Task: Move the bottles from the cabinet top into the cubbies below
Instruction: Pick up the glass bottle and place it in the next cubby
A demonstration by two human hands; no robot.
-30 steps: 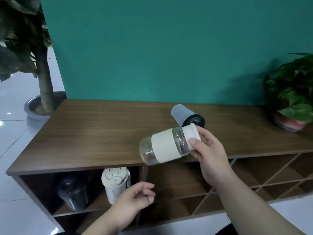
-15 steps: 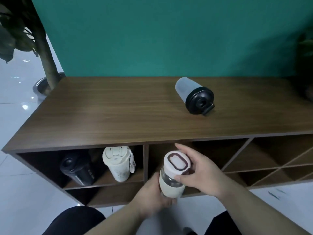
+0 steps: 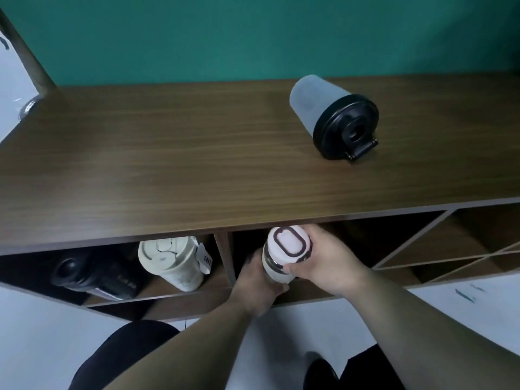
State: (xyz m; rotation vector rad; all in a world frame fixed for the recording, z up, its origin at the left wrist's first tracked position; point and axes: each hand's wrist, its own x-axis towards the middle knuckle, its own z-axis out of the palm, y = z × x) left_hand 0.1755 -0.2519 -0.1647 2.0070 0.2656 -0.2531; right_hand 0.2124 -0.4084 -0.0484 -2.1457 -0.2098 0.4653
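Observation:
A glass bottle with a cream sleeve and white lid [image 3: 287,249] stands upright at the mouth of the second cubby from the left, just under the cabinet top [image 3: 168,164]. My right hand [image 3: 323,260] grips its lid and neck. My left hand [image 3: 256,280] holds its lower body from the left. A frosted bottle with a black lid [image 3: 332,119] lies on its side on the cabinet top, at the right. In the leftmost cubby sit a black bottle [image 3: 90,274] and a cream bottle [image 3: 171,260].
Diagonal wooden dividers [image 3: 416,240] form the cubbies at the right. A teal wall [image 3: 253,32] rises behind the cabinet. A plant trunk [image 3: 25,52] stands at the far left. My dark-clothed knees [image 3: 126,353] are below, over the white floor.
The glass bottle came down from above the cabinet top, was turned upright, and now sits deeper in the cubby mouth. My left hand rose and took hold of its body.

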